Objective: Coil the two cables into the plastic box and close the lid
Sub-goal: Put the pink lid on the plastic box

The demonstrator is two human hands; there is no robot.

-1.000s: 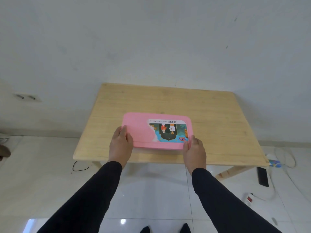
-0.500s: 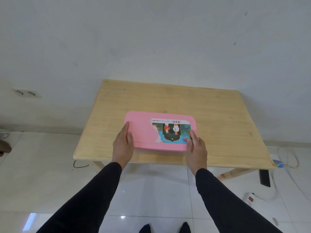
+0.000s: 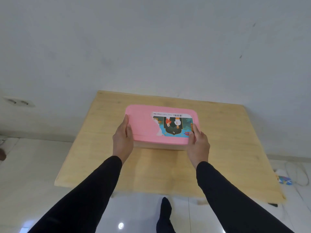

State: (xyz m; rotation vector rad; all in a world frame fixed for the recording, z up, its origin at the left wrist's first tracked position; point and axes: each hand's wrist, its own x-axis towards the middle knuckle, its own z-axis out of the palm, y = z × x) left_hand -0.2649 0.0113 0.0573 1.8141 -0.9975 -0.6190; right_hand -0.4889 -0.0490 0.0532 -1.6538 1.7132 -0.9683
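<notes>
Fingers of the left hand are laid straight along the left edge of the pink lid, with the thumb resting on the lid's top surface near its lower left corner. The right hand is placed at the lid's lower right corner, its thumb lying on the printed sticker and its other fingers hidden below the rim, so the lid is gripped there between thumb and fingers. The lid is seen seated flat on the plastic box, of which only a pale strip of the near wall is visible under the pink edge. The box stands on the wooden table, a little left of the frame's centre and nearer the table's far edge than its near one. The cables cannot be seen; what the box contains is hidden by the lid. Both arms are covered by black sleeves that reach in from the lower corners of the frame. A dark-socked foot is visible on the glossy white floor at the bottom centre. A wall socket is set in the wall at the left of the frame, and a white cord lies on the floor at the right edge.
</notes>
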